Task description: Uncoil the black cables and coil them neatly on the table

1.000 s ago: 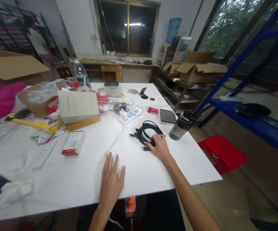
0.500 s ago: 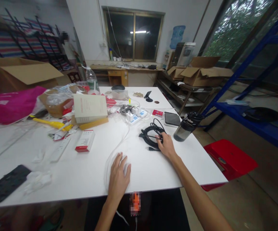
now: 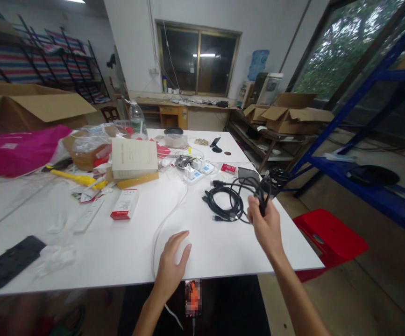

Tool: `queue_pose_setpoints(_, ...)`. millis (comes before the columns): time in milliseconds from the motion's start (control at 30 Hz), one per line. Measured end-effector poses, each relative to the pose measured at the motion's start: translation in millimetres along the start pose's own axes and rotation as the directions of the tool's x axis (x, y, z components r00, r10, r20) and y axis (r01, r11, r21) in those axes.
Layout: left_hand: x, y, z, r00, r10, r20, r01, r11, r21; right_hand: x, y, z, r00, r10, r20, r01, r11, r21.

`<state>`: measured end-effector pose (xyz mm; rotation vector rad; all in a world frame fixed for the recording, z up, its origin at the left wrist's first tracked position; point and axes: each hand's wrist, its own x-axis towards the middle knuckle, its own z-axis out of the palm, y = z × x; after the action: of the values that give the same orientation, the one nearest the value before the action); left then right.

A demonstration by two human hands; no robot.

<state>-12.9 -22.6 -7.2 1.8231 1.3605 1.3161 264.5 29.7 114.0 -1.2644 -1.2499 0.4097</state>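
Note:
My right hand (image 3: pixel 266 221) is closed round a bundled black cable (image 3: pixel 261 198), raised above the right side of the white table (image 3: pixel 202 252). A loop and a plug end of it hang out toward the left. Just left of that hand, a second coiled black cable (image 3: pixel 223 215) lies on the tabletop, its connectors at the left and front of the coil. Near the front edge my left hand (image 3: pixel 171 261) holds nothing, its thumb apart from its fingers. A thin white cord (image 3: pixel 157 228) runs beside it. Behind the held cable, a black-lidded bottle (image 3: pixel 275 179) is partly hidden.
A red-and-white box (image 3: pixel 125 204), a cream box (image 3: pixel 134 158) and a yellow-handled tool (image 3: pixel 72 178) lie left. White power strips (image 3: pixel 197 173) sit mid-table. A small red box (image 3: pixel 228 168) is behind the cables. A red stool (image 3: pixel 330 233) stands right; a phone (image 3: pixel 193 298) is below the edge.
My right hand has lifted one black cable off the coils and moved right with it; the other coil stays on the table. My left hand has turned slightly, its fingers closer together.

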Motion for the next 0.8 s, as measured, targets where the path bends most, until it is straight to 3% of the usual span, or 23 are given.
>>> queue_pose_setpoints(133, -30.2, 37.4, -3.2, 0.967, -0.186, 0.173, 0.22, 0.954, -0.205, -86.1, 4.3, 10.9, 0.966, 0.219, 0.134, -0.217, 0.976, -0.035)
queue_pose_setpoints(267, -51.5, 64.8, 2.6, 0.893, -0.336, 0.301, 0.437, 0.807, -0.397, -149.6, 6.7, 17.1, 0.918, 0.228, 0.323, -0.22, 0.974, -0.06)
queue_pose_setpoints(367, -48.5, 75.8, 4.2, 0.838, -0.421, 0.346, 0.545, 0.662, -0.515, -175.3, -0.1, 15.2, 0.852, 0.236, 0.467, -0.228, 0.971, -0.073)
queue_pose_setpoints(467, -36.6, 85.1, -0.8, 0.804, -0.468, 0.368, 0.594, 0.587, -0.55, -181.8, -7.0, 10.7, 0.796, 0.198, 0.572, -0.199, 0.978, -0.06)
queue_pose_setpoints(600, -24.3, 93.8, -13.5, 0.793, -0.474, 0.383, 0.609, 0.594, -0.525, -169.8, -9.2, 1.1, 0.774, 0.188, 0.604, -0.226, 0.974, -0.013)
queue_pose_setpoints(700, -22.8, 91.0, -25.8, 0.799, -0.494, 0.344, 0.601, 0.631, -0.49, -155.8, -2.0, -14.7, 0.832, 0.247, 0.497, -0.267, 0.963, -0.031)
queue_pose_setpoints(800, -24.2, 81.9, -41.6, 0.822, -0.526, 0.22, 0.558, 0.664, -0.498, -141.5, 10.6, -42.0, 0.915, 0.303, 0.266, -0.307, 0.951, -0.027)
